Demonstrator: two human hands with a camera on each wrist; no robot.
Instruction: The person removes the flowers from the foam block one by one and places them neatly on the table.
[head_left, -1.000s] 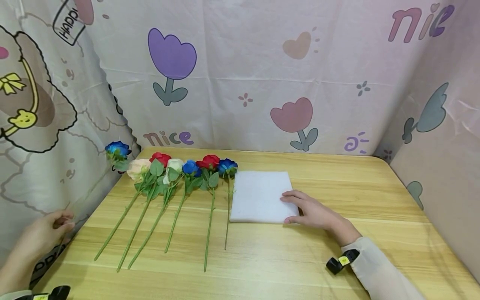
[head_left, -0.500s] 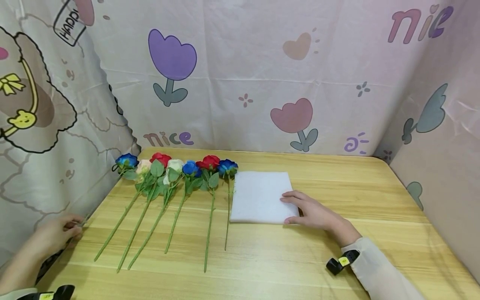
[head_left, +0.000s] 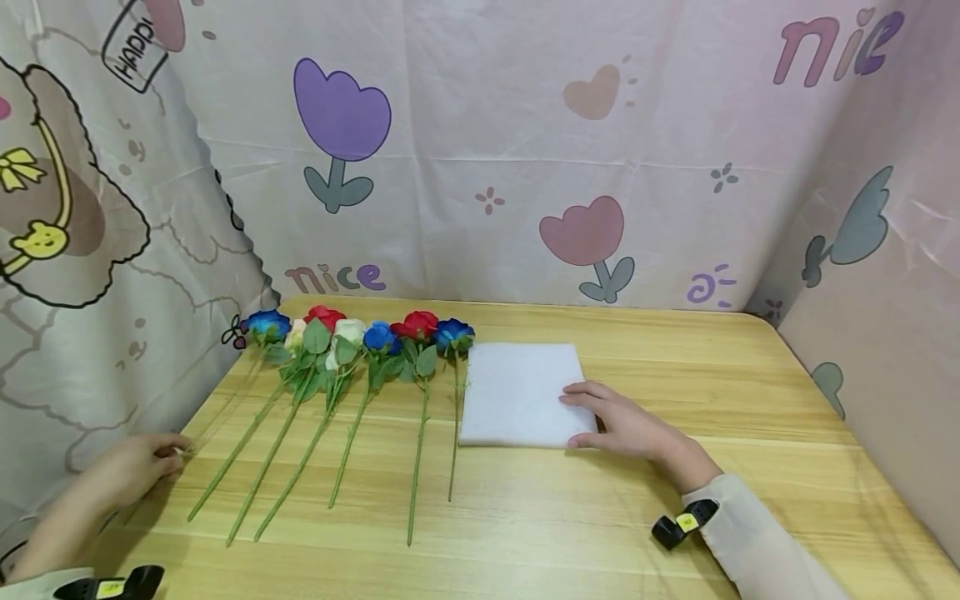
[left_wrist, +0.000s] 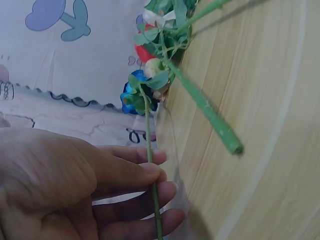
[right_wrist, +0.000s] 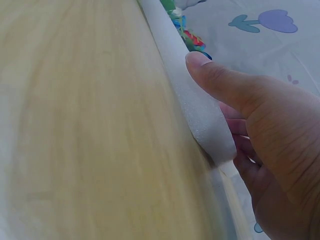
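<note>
At the table's left edge, my left hand (head_left: 123,477) pinches the thin green stem of a blue rose (head_left: 267,325) between thumb and fingers. In the left wrist view its blue bloom (left_wrist: 131,92) points away from me and the stem passes across the fingers. My right hand (head_left: 630,422) rests on the right side of a flat white foam sheet (head_left: 517,392), fingertips on top and thumb at the front corner. The right wrist view shows that thumb against the sheet's edge (right_wrist: 175,75). Part of the sheet's right side is hidden under the hand.
Between the held rose and the sheet lie several artificial roses in a row, among them a red rose (head_left: 416,325), a white rose (head_left: 349,333) and a dark blue rose (head_left: 453,333). Their stems point toward me. Printed curtains (head_left: 465,125) enclose the wooden table (head_left: 675,358).
My left hand has moved right and brought the blue rose in over the table's left edge, its bloom lowering beside the pale rose and partly covering it. The right hand stays put.
</note>
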